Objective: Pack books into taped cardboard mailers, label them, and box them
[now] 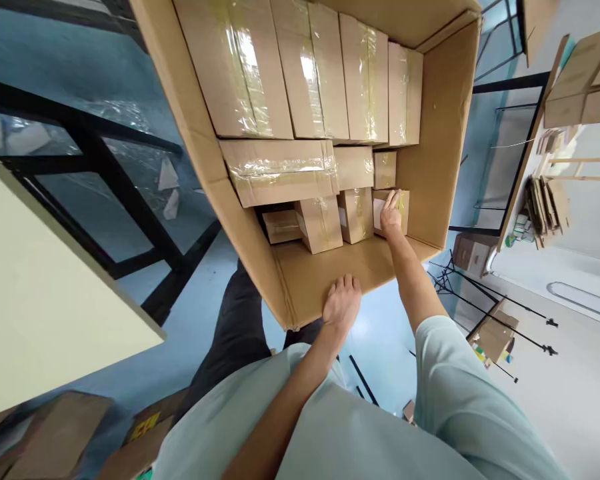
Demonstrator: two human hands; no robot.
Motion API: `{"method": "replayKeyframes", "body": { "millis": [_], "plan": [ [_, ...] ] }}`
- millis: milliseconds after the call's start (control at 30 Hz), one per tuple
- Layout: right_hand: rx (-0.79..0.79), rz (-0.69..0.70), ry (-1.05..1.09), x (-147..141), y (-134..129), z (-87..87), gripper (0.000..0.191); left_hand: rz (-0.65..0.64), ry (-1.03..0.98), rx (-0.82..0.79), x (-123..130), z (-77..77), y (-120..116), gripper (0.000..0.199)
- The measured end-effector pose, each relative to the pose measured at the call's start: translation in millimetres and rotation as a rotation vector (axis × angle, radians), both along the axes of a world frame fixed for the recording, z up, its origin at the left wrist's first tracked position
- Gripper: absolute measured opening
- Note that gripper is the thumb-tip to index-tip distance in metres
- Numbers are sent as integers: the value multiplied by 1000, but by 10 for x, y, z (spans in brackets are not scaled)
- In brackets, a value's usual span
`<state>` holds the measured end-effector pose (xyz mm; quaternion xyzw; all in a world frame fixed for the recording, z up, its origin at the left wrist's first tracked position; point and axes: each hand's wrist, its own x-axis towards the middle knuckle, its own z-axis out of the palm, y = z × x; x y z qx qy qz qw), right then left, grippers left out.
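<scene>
A large open cardboard box [437, 127] stands tilted in front of me, packed with smaller taped cartons. My left hand [341, 303] grips its near wall, fingers hooked over the edge and resting on the inside. Deeper in, my right hand [391, 215] lies with fingers stretched out on a small carton [379, 210] with a white label, in the right corner. Left of that carton stand a narrow carton [359, 212] and another small carton [323, 225]. A long flat carton [280, 175] lies above them. Tall cartons [310, 73] line the far side.
A pale tabletop [55, 287] juts in from the left, beside a black metal frame [125, 193] and clear plastic wrap. More cardboard boxes [55, 433] sit at the lower left. Thin black stands [500, 303] and a table with cartons [583, 93] are on the right.
</scene>
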<state>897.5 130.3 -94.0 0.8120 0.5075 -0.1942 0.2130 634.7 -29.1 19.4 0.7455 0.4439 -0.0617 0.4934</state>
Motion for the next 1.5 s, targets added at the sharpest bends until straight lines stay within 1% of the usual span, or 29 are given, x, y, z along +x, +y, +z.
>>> {"method": "replayKeyframes", "body": {
  "millis": [67, 133, 200, 267, 333, 400, 467, 533, 600, 633, 700, 733, 800, 867, 900, 933, 1000, 1067, 1100, 1133, 1200, 1233, 1267, 1300, 1333, 1400, 1467, 1500],
  "plan": [
    [-77, -44, -19, -80, 101, 170, 76, 0, 2, 5, -5, 4, 14, 26],
    [-98, -73, -15, -262, 164, 389, 82, 1, -4, 10, -17, 14, 34, 25],
    [-76, -62, 3, -559, 135, 624, 86, 6, -14, 17, -31, 24, 51, 24],
    [-70, -34, 50, -936, -36, 871, 93, 13, -22, 31, -43, 20, 55, 24],
    [-48, 9, 126, -1321, -361, 1147, 92, 31, -42, 41, -47, -3, 49, 26],
    [97, 34, 318, -1643, -804, 1461, 87, 64, -79, 41, -39, -39, 44, 28],
    [222, 34, 434, -1877, -1299, 1789, 83, 93, -116, 44, -21, -69, 50, 29],
    [306, -7, 450, -2048, -1792, 2085, 78, 102, -131, 63, -13, -73, 57, 29],
    [409, -92, 436, -2192, -2269, 2313, 73, 99, -178, 113, -55, -48, 34, 34],
    [450, -132, 442, -2260, -2505, 2397, 71, 106, -229, 149, -116, -27, 1, 37],
    [512, -197, 484, -2388, -2974, 2499, 69, 136, -376, 250, -358, 20, -119, 46],
    [535, -218, 515, -2448, -3204, 2516, 69, 158, -446, 310, -552, 44, -203, 49],
    [568, -235, 598, -2558, -3617, 2490, 71, 190, -516, 431, -1087, 100, -414, 51],
    [568, -242, 705, -2674, -3912, 2409, 73, 241, -475, 523, -1768, 194, -676, 52],
    [558, -234, 763, -2747, -4001, 2366, 73, 283, -423, 555, -2133, 266, -829, 52],
    [538, -219, 820, -2837, -4052, 2332, 74, 335, -359, 582, -2494, 360, -998, 52],
    [478, -159, 939, -3083, -4067, 2311, 77, 459, -218, 632, -3151, 617, -1388, 55],
    [375, -47, 1099, -3415, -4033, 2369, 82, 578, -89, 688, -3648, 955, -1833, 62],
    [306, 22, 1200, -3605, -4019, 2425, 85, 621, -34, 717, -3821, 1143, -2064, 67],
    [226, 88, 1310, -3804, -4014, 2497, 89, 651, 14, 746, -3944, 1331, -2291, 73],
    [40, 177, 1525, -4209, -4032, 2676, 99, 662, 93, 801, -4062, 1673, -2715, 86],
    [-52, 184, 1622, -4408, -4052, 2781, 105, 645, 125, 837, -4073, 1809, -2902, 92],
    [-137, 166, 1712, -4604, -4078, 2894, 110, 620, 155, 878, -4066, 1912, -3069, 97],
    [-213, 132, 1796, -4795, -4109, 3014, 112, 591, 183, 922, -4048, 1978, -3215, 101],
    [-274, 81, 1867, -4982, -4144, 3136, 110, 568, 206, 968, -4029, 2009, -3340, 103],
    [-337, -59, 1946, -5348, -4231, 3366, 95, 568, 242, 1049, -4008, 1981, -3528, 107],
    [-333, -173, 1943, -5708, -4342, 3540, 72, 635, 261, 1088, -4035, 1896, -3650, 105],
    [-328, -196, 1925, -5888, -4404, 3596, 61, 680, 258, 1095, -4076, 1857, -3697, 103]
  ]
}}
